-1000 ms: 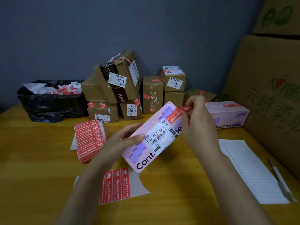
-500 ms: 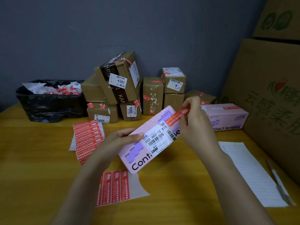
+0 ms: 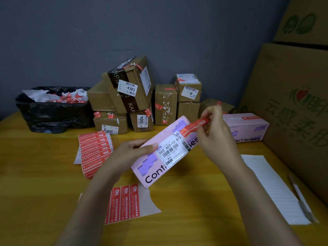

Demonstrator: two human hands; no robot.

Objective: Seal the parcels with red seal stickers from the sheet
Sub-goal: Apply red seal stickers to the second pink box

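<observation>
Where grey wall (image 3: 124, 32) meets yellow table (image 3: 35, 192) — parcels (image 3: 127, 93) stack.

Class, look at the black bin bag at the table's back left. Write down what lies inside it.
Inside the black bin bag lie crumpled white paper and red-and-white sticker scraps, heaped near the rim. Anything deeper is covered by that layer and the bag's walls.

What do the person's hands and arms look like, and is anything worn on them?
The left hand and the right hand are bare: no gloves, rings or watch show. Both forearms are bare down to the picture's lower edge, with no sleeve in view.
</observation>
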